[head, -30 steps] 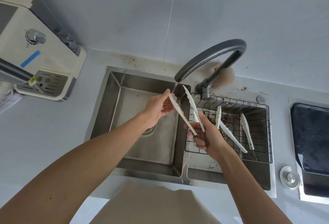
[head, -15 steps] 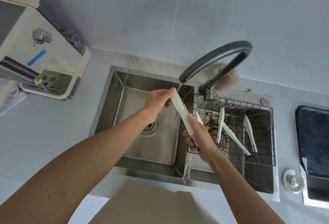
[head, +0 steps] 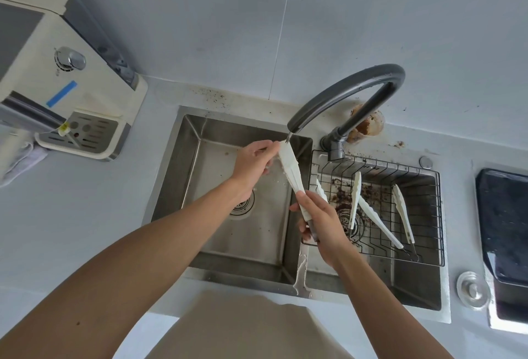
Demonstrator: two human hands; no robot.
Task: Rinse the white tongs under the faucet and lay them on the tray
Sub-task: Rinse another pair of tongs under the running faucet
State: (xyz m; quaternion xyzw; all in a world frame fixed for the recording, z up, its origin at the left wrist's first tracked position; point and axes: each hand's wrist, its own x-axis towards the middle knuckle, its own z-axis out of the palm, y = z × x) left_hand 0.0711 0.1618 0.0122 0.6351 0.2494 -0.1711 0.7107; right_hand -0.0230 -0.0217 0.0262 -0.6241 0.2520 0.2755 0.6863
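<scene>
The white tongs (head: 291, 171) slant across the divider between the two sink basins, arms pressed together, their tips right under the spout of the dark grey arched faucet (head: 347, 93), where a thin stream of water meets them. The left hand (head: 253, 163) pinches the tip end between curled fingers and thumb. The right hand (head: 320, 220) wraps around the handle end, fingers closed on it, thumb lying along the white plastic. The tongs are long, narrow and scalloped at the tips, with a grey handle end. The stainless steel sink (head: 228, 216) is wet and dull. In the right basin a black wire tray (head: 428, 216) holds two more white tongs (head: 377, 216) over brown-stained steel. The surface (head: 71, 201) is pale grey.
</scene>
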